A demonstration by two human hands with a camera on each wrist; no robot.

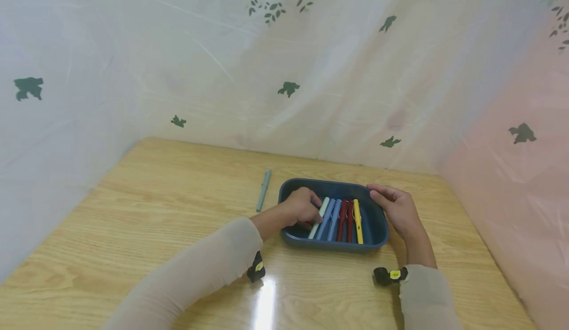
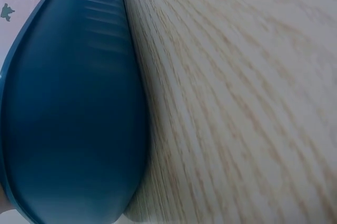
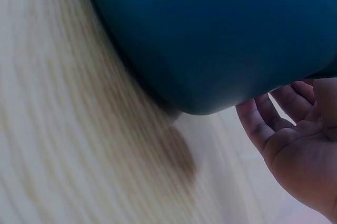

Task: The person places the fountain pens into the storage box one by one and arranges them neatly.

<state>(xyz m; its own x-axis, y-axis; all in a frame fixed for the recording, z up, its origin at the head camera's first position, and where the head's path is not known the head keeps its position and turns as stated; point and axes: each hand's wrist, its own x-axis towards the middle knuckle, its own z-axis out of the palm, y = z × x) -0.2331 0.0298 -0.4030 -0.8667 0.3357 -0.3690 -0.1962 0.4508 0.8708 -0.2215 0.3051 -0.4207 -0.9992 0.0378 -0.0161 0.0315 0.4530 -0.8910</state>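
A dark blue tray [image 1: 331,246] with rounded corners stands on the wooden table. Inside it, several pens lie side by side: a pale mint pen [image 1: 313,231], blue pens [image 1: 326,220], dark red pens [image 1: 350,221] and a yellow pen [image 1: 358,223]. My left hand [image 1: 302,206] reaches into the tray's left part, its curled fingers pinching the mint pen at the row's left end. With my right hand [image 1: 397,209] I hold the tray's right rim, thumb over the edge and fingers along the outside. The left wrist view shows mainly the tray's outer wall [image 2: 79,98].
A grey-green pen [image 1: 264,190] lies on the table [image 1: 178,206], left of the tray. Behind and beside the table hangs a pale curtain [image 1: 231,73] with leaf and bird prints. Small black wrist cameras [image 1: 256,268] sit at both cuffs.
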